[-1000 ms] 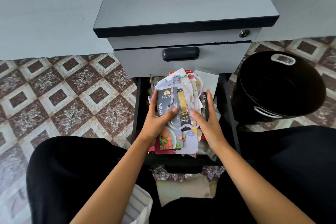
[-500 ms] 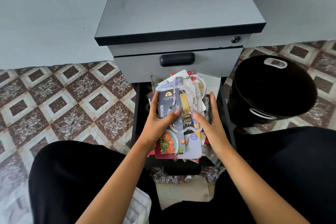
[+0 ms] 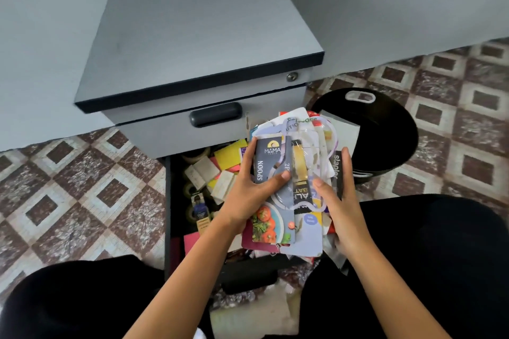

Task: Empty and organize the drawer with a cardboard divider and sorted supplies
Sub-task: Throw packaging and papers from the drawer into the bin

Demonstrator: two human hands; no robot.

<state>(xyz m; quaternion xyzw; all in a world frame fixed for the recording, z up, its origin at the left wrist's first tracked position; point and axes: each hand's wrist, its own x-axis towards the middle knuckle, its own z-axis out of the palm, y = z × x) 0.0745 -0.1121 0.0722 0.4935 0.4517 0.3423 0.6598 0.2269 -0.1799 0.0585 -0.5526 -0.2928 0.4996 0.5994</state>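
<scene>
Lifted the stack of packets [image 3: 292, 173] up and rightward from the middle of the open drawer [image 3: 168, 201], nearer the black bin [image 3: 391, 129]. Gripping it from both sides: left hand [image 3: 248, 195] with thumb across the spoon card [image 3: 265, 162], right hand [image 3: 341, 209] curled round the stapler pack [image 3: 337, 170]. Uncovered in the drawer's left half: yellow and pink sticky notes [image 3: 230, 155], small white boxes [image 3: 202, 173], tape rolls [image 3: 190, 190]. Cannot tell what lies in the dark bin.

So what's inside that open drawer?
Tape rolls, sticky notes and small white boxes show at its left. The packaging bundle in the left hand and right hand hides the rest.
</scene>
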